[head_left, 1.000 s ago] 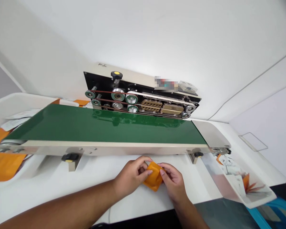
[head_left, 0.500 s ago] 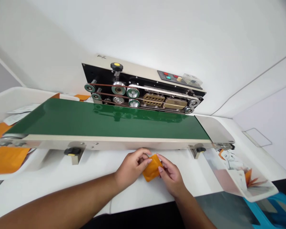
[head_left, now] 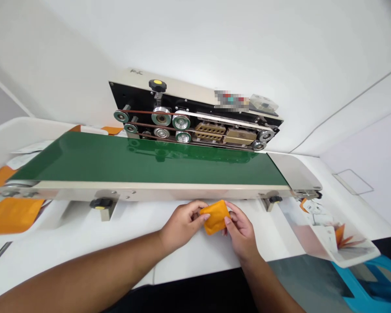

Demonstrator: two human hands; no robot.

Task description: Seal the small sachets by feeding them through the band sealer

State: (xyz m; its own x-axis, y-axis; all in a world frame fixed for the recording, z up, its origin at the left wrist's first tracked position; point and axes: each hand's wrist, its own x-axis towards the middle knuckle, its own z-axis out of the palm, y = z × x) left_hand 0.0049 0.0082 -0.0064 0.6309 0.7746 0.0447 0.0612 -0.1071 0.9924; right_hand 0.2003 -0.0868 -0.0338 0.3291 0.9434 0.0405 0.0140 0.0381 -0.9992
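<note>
A small orange packet (head_left: pixel 215 218) is held between both hands, just in front of the sealing machine's conveyor. Its left edge is pinched between the thumb and fingers of my left hand (head_left: pixel 184 224). My right hand (head_left: pixel 240 230) grips the right side, thumb on the front face and fingers partly hidden behind. Beyond the hands runs the green conveyor belt (head_left: pixel 163 167), with nothing lying on it. Behind the belt stands the band sealer (head_left: pixel 182 113), its pulleys and brass blocks exposed.
At the left end, a white bin (head_left: pixel 57 217) holds orange packets (head_left: pixel 18 213) and white ones. A second white bin (head_left: pixel 355 258) with packets stands at the right end. A black knob (head_left: pixel 101 203) sticks out below the belt's front edge. A blue stool (head_left: pixel 361 287) is at lower right.
Both hands have raised the orange packet slightly and shifted it right, tilting it so its face shows more squarely. Both hands keep their hold.
</note>
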